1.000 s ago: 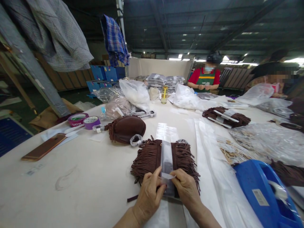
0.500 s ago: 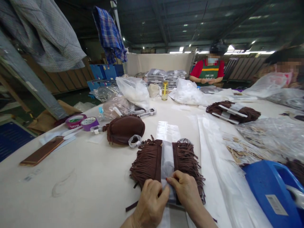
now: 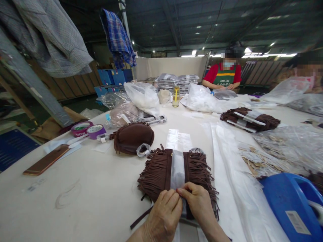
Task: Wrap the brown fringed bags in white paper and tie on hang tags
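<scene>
A dark brown fringed bag (image 3: 153,171) lies on the table in front of me. Down its middle runs a translucent wrapping strip (image 3: 178,168). My left hand (image 3: 166,213) is closed over the lower part of this strip, its fingers bunched in a pinch. Beside it, my right hand (image 3: 198,201) pinches the same strip between thumb and forefinger, and the two sets of fingertips nearly touch. What exactly lies under the fingertips is hidden. Just beyond sits a rounded brown bag (image 3: 133,137) with a wrapped ring (image 3: 143,150) by it.
Purple tape rolls (image 3: 96,131) and a brown phone-like slab (image 3: 46,159) are on the left. To the right are white plastic sheeting (image 3: 227,168), a blue container (image 3: 285,201) and another fringed bundle (image 3: 272,121). A co-worker (image 3: 223,77) is across the table.
My left hand has shifted slightly up and right, closer to my right hand. My right hand stays nearly in place. The co-worker's hands have moved down a little.
</scene>
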A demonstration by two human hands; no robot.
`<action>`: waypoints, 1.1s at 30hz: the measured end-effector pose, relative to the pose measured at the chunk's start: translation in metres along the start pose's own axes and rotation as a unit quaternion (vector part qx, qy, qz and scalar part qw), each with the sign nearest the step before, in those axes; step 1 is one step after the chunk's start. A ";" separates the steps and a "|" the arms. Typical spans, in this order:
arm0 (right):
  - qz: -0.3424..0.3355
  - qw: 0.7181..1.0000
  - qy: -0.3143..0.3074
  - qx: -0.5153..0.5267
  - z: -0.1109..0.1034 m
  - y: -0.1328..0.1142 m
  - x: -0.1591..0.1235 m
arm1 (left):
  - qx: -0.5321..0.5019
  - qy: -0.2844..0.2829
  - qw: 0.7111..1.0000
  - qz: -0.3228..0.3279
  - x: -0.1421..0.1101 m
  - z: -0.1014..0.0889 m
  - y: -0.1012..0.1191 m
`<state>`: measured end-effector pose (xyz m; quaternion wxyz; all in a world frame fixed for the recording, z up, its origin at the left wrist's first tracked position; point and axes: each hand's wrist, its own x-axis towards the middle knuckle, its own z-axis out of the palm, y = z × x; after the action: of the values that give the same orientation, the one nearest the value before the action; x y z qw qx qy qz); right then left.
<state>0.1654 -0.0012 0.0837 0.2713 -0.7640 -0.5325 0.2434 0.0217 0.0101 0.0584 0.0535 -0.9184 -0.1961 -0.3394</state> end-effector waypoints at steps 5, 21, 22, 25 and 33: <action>0.002 1.000 0.018 0.021 0.000 -0.002 -0.003 | 0.002 -0.016 1.000 -0.011 0.000 0.000 0.001; -0.032 0.971 0.210 0.114 -0.081 0.023 -0.050 | 0.092 -0.211 0.971 -0.061 -0.004 0.002 0.010; -0.021 0.963 0.260 0.065 -0.101 0.036 -0.058 | 0.095 -0.198 0.974 -0.057 -0.005 0.002 0.010; 0.061 0.927 0.368 -0.035 -0.157 0.080 -0.083 | 0.103 -0.131 0.985 -0.038 -0.012 0.004 0.009; 0.214 0.915 0.340 0.043 -0.187 0.154 -0.109 | 0.129 -0.019 0.988 0.077 -0.020 0.017 -0.016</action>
<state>0.3593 -0.1777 0.1263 0.4101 -0.8838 -0.2210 0.0434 0.0113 0.0220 0.0321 0.1938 -0.9224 -0.1678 -0.2888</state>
